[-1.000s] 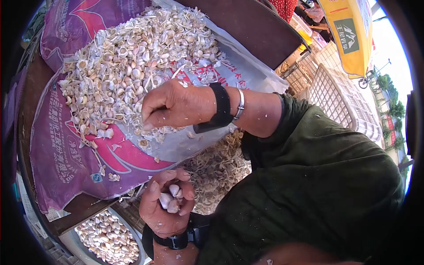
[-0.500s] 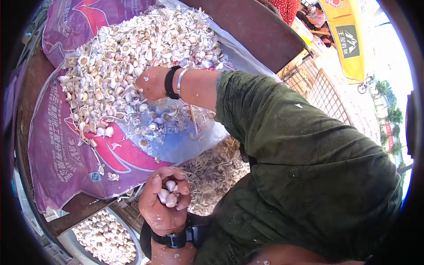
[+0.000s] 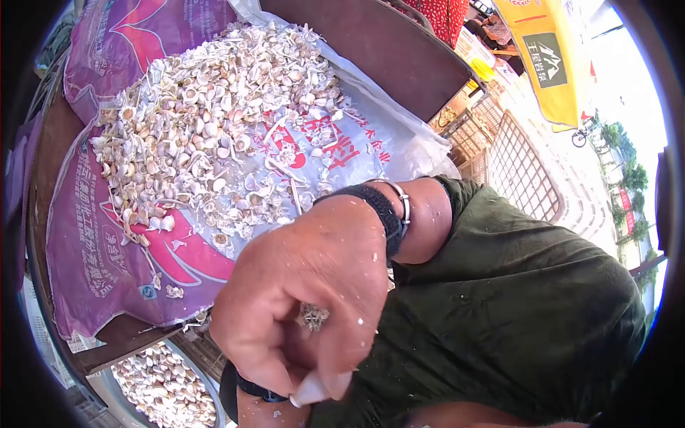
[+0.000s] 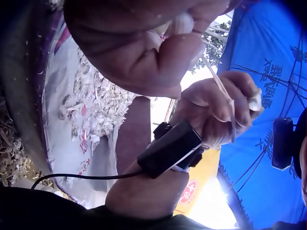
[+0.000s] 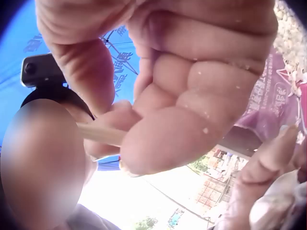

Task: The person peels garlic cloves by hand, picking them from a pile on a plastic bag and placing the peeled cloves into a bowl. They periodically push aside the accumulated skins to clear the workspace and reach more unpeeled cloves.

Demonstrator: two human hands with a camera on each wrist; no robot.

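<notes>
In the head view the right hand [image 3: 307, 285] hovers over the left wrist, with a white garlic clove [image 3: 310, 391] pinched at its fingertips. The left wrist view shows this right hand [image 4: 216, 110] holding a clove [image 4: 255, 99], a thin pale strand [image 4: 223, 91] beside it. Curled fingers of the left hand [image 4: 139, 52] hold garlic cloves [image 4: 181, 23]; in the head view that hand is hidden behind the right. A clove [image 5: 268, 206] also shows by the left fingers in the right wrist view, where the right hand [image 5: 168, 105] grips a pale piece [image 5: 103, 134].
A heap of garlic cloves and skins [image 3: 207, 121] lies on a purple and white sack [image 3: 93, 264]. At the lower left a basin holds garlic cloves [image 3: 164, 385]. Plastic crates [image 3: 524, 164] and a yellow canopy [image 3: 546, 64] are at the right.
The right hand has come back from the heap toward the camera and now covers the left hand, pinching a clove. The left hand has stayed low, near the sack's edge.
</notes>
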